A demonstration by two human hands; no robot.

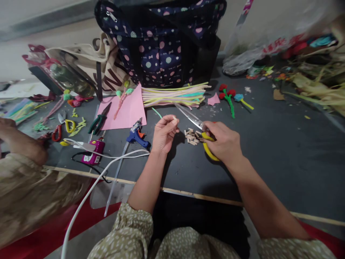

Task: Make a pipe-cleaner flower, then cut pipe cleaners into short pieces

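Observation:
My left hand (165,133) pinches a small pale piece (174,118) between thumb and fingertips, above the dark table. My right hand (225,142) is closed round the yellow-handled scissors (211,150), whose silver blades point up and left, past the left fingertips. The blades look slightly parted. Between the two hands lies a small heap of short pale cut pieces (192,136). Behind them is a bundle of long fuzzy stems (172,95) in pink, yellow and green. A short green stem (156,112) rests just beyond my left hand.
A blue glue gun (138,138) with a trailing white cable lies left of my left hand. Green pliers (99,118) rest on pink paper (125,114). Red and blue fuzzy flowers (228,96) lie at the back right. A co-worker's arm (23,142) is at far left.

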